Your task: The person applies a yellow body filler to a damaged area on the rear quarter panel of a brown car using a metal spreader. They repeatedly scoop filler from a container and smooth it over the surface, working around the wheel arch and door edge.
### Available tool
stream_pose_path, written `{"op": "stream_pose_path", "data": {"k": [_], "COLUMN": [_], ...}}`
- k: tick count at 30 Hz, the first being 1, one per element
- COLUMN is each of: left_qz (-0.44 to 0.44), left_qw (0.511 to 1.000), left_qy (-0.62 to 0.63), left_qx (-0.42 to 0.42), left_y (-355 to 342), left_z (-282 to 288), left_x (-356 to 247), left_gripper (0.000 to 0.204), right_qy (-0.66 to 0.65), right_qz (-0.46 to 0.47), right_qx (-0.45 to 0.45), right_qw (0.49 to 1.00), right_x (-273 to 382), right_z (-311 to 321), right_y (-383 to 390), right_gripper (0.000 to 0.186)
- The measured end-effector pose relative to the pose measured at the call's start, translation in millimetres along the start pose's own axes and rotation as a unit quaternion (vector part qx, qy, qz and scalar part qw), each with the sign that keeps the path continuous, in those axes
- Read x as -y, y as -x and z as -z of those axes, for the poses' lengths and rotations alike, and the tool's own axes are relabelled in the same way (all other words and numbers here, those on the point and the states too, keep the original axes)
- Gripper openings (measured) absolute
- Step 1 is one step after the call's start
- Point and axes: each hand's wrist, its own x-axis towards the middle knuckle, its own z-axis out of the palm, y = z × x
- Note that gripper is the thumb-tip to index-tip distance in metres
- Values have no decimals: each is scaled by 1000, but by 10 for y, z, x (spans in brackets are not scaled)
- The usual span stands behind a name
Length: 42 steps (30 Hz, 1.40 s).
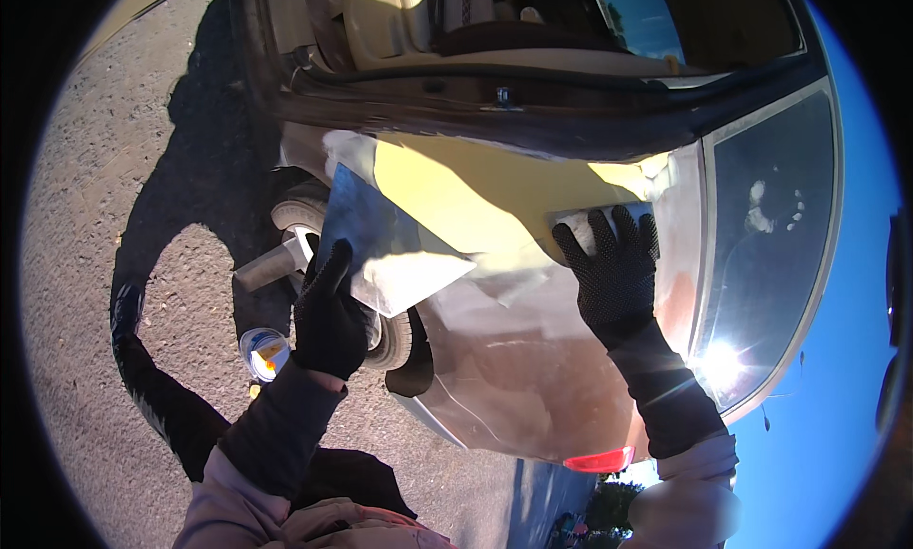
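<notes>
pressing a sanding block point(597, 218) flat against the yellow filler patch point(466, 197) on the car panel point(533, 368), the right hand point(616, 273) spreads over it; the left hand point(328, 316) pinches a metal sheet point(366, 235) by its lower edge, tilted clear.

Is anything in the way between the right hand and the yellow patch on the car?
Nothing visible. The right hand presses a pale block flat against the edge of the yellow patch. The left hand holds a shiny sheet off to the side.
</notes>
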Motion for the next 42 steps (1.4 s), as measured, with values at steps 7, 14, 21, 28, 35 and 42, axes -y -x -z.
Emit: {"op": "stream_pose_path", "data": {"k": [7, 14, 21, 28, 35, 42], "left_qz": [40, 59, 79, 25, -6, 16], "left_qw": [998, 995, 995, 999, 1000, 1000], "left_qy": [54, 67, 31, -20, -26, 4], "left_qx": [6, 38, 50, 23, 2, 2], "left_y": [44, 51, 59, 10, -17, 8], "left_z": [-90, -7, 49, 130, 152, 110], "left_x": [-10, -27, -26, -8, 17, 102], "left_gripper": [58, 54, 55, 57, 60, 60], "right_qy": [-29, 4, -5, 83, 110, 91], "right_qz": [18, -14, -32, -18, -40, -61], "right_qx": [87, 128, 27, -53, -73, -36], "right_qw": [996, 992, 999, 995, 990, 993], "right_x": [81, 174, -22, -48, -41, 13], "right_z": [163, 470, 374, 183, 104, 35], "right_y": [389, 408, -113, -377, -495, -496], "right_gripper": [58, 61, 63, 62, 60, 60]}}
